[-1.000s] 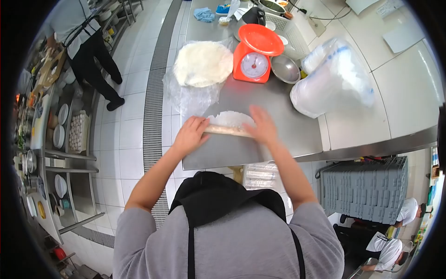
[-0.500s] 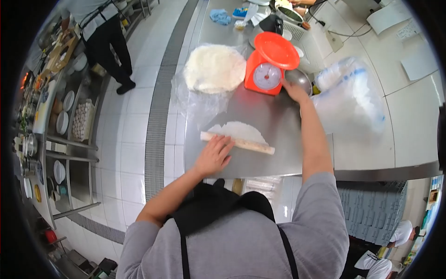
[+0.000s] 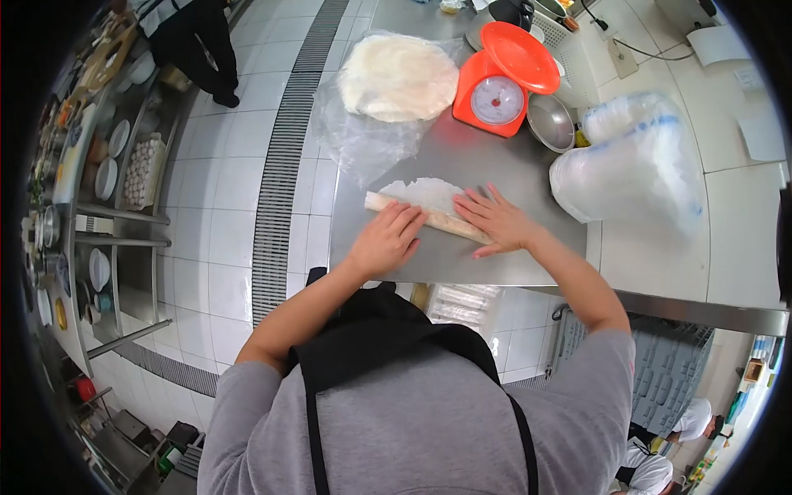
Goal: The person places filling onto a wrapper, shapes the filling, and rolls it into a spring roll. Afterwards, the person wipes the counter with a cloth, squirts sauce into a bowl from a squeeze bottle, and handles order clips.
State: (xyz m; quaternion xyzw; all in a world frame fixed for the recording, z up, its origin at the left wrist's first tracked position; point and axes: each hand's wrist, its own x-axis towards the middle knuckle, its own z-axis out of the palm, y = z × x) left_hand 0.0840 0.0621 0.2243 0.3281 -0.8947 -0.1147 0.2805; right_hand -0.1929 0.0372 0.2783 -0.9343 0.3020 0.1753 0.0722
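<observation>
Returning from beside the round, silvery metal bowl (image 3: 551, 124) at upper right, the right hand (image 3: 495, 221) lies fingers spread on the right end of a slender, pale roll (image 3: 442, 220) near mid-frame. The left hand (image 3: 388, 238) rests across its left part, fingers close together. Work on the roll, its thin, whitish sheet (image 3: 426, 190) lying flat above, appears two-handed again.

Pale ragged sheet (image 3: 423, 193) lies on the table (image 3: 532, 177), near side rolled, seemingly filled.
</observation>
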